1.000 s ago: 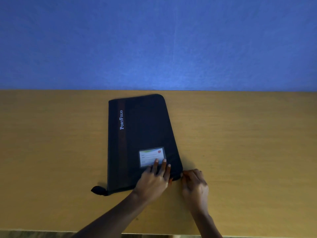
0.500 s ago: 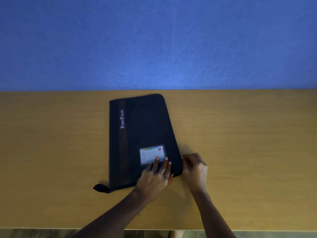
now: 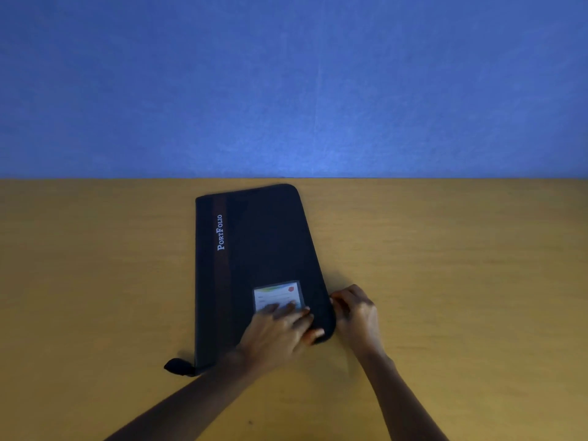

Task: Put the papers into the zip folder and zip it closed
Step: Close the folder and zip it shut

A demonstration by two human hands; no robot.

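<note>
A black zip folder point(image 3: 254, 249) marked "PortFolio" lies flat on the wooden table point(image 3: 445, 249), its cover down. No papers are in sight. My left hand point(image 3: 280, 332) presses flat on the folder's near right corner, fingers straight, partly covering the label card point(image 3: 278, 296). My right hand point(image 3: 358, 313) is at the folder's right edge close to that corner, with curled fingers pinching something small at the zip track; the zip pull itself is hidden by the fingers.
A black strap tab point(image 3: 178, 367) sticks out from the folder's near left corner. A blue wall point(image 3: 286, 90) rises right behind the table's far edge.
My right hand has slid away from me along the folder's right edge, from the near corner to beside the label card. My left hand has crept slightly up onto the card.
</note>
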